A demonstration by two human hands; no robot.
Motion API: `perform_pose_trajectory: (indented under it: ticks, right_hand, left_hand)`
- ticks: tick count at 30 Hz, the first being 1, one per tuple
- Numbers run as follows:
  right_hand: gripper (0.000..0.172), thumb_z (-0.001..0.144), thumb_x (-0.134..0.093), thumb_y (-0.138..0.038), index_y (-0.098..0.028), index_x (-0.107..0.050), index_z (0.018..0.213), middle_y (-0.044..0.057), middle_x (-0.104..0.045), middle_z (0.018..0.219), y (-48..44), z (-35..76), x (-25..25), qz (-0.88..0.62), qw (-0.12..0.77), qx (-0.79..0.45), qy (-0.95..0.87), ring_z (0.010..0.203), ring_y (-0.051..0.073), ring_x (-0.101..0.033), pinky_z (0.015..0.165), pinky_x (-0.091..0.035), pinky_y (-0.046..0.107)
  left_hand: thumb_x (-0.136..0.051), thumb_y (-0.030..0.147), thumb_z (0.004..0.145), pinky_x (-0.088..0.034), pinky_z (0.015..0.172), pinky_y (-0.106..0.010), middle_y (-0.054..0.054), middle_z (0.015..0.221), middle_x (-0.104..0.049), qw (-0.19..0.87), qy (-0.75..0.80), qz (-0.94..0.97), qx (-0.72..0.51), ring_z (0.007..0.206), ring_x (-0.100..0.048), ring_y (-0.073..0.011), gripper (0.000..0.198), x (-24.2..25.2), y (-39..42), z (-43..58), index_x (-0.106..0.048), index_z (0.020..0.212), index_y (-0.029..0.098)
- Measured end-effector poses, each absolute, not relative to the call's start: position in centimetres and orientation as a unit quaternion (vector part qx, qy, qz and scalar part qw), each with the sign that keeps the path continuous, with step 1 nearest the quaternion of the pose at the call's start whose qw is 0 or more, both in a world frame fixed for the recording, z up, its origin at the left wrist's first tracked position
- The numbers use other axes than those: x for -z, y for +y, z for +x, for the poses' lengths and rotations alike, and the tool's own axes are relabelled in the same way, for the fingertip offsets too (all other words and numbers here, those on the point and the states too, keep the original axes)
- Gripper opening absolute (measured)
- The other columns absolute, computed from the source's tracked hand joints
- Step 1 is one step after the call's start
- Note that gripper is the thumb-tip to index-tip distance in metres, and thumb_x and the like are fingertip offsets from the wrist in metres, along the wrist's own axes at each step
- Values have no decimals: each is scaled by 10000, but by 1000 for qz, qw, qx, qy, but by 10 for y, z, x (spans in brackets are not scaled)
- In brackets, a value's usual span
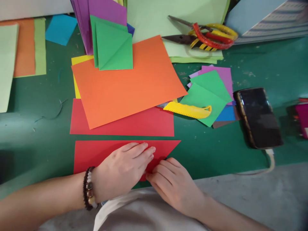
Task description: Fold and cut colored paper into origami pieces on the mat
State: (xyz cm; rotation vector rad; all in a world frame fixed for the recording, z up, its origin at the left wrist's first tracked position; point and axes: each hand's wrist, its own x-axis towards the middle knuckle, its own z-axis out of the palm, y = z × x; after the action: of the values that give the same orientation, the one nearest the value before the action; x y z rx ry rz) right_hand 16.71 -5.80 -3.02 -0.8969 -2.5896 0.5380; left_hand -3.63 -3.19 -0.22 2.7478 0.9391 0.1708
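Note:
Near the table's front edge lies a sheet of red paper (96,152) with its right end folded to a slant. My left hand (125,166) rests flat on it, fingers stretched out to the right. At the folded edge my right hand (170,181) has its fingers curled together on the paper's lower right part; the fingertips partly hide the fold. A second red sheet (120,123) lies just beyond, partly under a large orange sheet (127,86). A yellow utility knife (187,109) touches the right end of these sheets.
Folded green squares (115,45) sit on the orange sheet. To the right are more coloured squares (207,96) and a phone (258,117) with a white cable (271,160). Scissors (211,35) and pliers (183,39) lie on pale green paper (149,19) at the back.

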Motion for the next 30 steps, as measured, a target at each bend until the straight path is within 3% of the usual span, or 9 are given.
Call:
perform_pose_trajectory:
  ticks: [5,8,10,12,15,22,30]
  right_hand:
    - [167,898,-504,-127,-181,-613,784,5,-594,659,-68,162,25,-294,206,-217,-908,626,154,-496,598,-318,333]
    - [131,885,-530,-121,-207,-626,908,-6,-639,704,-56,180,18,-313,243,-235,-887,627,143,-529,618,-376,326]
    - [124,863,-575,-119,-228,-614,908,-21,-617,662,-41,198,15,-392,259,-198,-860,607,134,-536,607,-405,309]
    - [142,840,-616,-114,-230,-605,920,12,-654,777,-24,216,15,-507,285,-140,-801,709,152,-594,661,-456,305]
    - [161,864,-606,-169,-235,-606,1011,7,-651,799,-4,234,17,-586,266,-128,-754,652,138,-594,647,-486,292]
    - [77,882,-594,-184,-226,-632,934,19,-671,837,10,234,29,-540,267,-134,-787,718,134,-630,647,-507,260]
    - [40,877,-596,-160,-178,-630,864,32,-666,751,19,225,31,-451,221,-55,-863,696,152,-626,653,-479,276]
  left_hand:
    - [-488,193,950,-367,1073,-333,-20,1333,-586,115,320,938,-59,1248,-494,-197,293,2,-31,-36,-607,1210,129]
    - [-512,309,957,-363,1081,-337,-22,1325,-593,130,332,932,-65,1250,-491,-199,309,2,-31,-35,-619,1186,131]
    - [-552,393,932,-352,1092,-341,-28,1332,-588,137,334,930,-68,1256,-483,-206,370,2,-32,-36,-624,1176,125]
    - [-579,438,908,-338,1104,-346,-30,1346,-576,137,330,932,-69,1261,-479,-212,420,3,-34,-37,-620,1186,126]
    - [-571,452,909,-317,1118,-346,-30,1348,-575,128,339,929,-71,1246,-497,-206,453,8,-37,-38,-593,1238,141]
    - [-559,472,906,-372,1076,-334,-24,1408,-515,102,381,915,-82,1273,-487,-210,482,15,-32,-40,-561,1298,190]
    - [-602,471,880,-416,1032,-336,2,1403,-519,108,377,918,-62,1259,-496,-206,510,9,-28,-39,-560,1295,178]
